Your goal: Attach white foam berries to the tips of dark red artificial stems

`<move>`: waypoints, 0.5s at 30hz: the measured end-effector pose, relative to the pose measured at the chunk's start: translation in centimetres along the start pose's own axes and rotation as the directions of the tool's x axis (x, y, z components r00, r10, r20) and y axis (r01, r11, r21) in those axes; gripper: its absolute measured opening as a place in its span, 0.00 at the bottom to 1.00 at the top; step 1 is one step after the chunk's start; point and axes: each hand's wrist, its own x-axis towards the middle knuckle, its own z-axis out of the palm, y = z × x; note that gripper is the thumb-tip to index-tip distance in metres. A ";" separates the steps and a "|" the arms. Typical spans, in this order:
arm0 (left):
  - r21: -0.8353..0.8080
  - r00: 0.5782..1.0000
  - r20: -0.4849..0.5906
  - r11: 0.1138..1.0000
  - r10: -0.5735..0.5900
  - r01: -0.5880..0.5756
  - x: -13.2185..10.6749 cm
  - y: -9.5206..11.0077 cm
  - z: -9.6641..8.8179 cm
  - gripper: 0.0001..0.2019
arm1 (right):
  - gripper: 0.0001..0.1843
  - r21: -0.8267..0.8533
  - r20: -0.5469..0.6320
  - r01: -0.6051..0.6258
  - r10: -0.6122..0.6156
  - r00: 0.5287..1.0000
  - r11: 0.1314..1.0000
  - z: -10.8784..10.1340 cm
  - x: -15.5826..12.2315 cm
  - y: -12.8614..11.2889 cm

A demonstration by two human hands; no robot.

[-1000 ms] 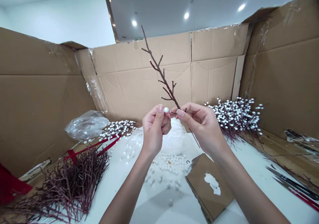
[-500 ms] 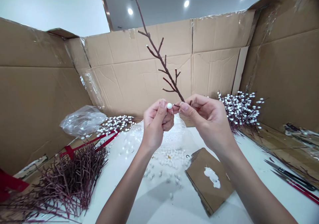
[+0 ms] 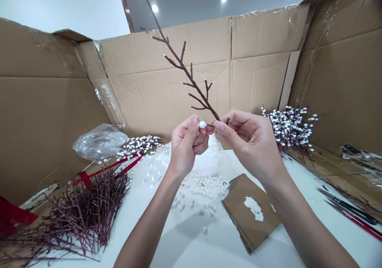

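My left hand [image 3: 189, 145] pinches a small white foam ball [image 3: 203, 124] between thumb and fingertips. My right hand [image 3: 249, 142] holds the lower stem of a branched, dark brown artificial twig [image 3: 185, 71] between thumb and fingers, with its top rising up and to the left. A thin end of the stem reaches from my right fingers to the ball, and the two look joined or touching. The fingers hide part of the stem.
On the white table lie loose foam balls [image 3: 198, 188], a cardboard piece smeared with white glue [image 3: 238, 216], and dark red twigs [image 3: 80, 216]. White-beaded branches [image 3: 289, 129] stand at right. Dark-handled tools [image 3: 347, 208] lie at far right. Cardboard walls surround the table.
The view has tilted slightly, so the scene sits a little higher. The twig leans further left, and both hands keep their hold on the ball and stem.
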 end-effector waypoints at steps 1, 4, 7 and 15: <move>-0.001 1.000 -0.001 1.000 -0.003 0.003 0.0 0.0 0.0 0.17 | 0.11 -0.001 0.001 0.000 0.000 1.000 1.000 0.0 0.0 0.0; -0.005 1.000 -0.013 1.000 -0.012 0.012 0.0 0.1 0.1 0.17 | 0.10 0.001 0.005 0.004 -0.004 1.000 1.000 0.0 0.0 0.0; -0.004 1.000 -0.026 1.000 -0.017 0.017 0.0 0.2 0.2 0.17 | 0.10 0.003 0.003 0.002 -0.002 1.000 1.000 0.0 0.0 0.0; 0.012 0.998 -0.050 0.999 -0.034 0.035 -0.1 0.2 0.3 0.19 | 0.10 0.007 0.012 0.001 -0.001 1.000 1.000 0.0 0.0 0.1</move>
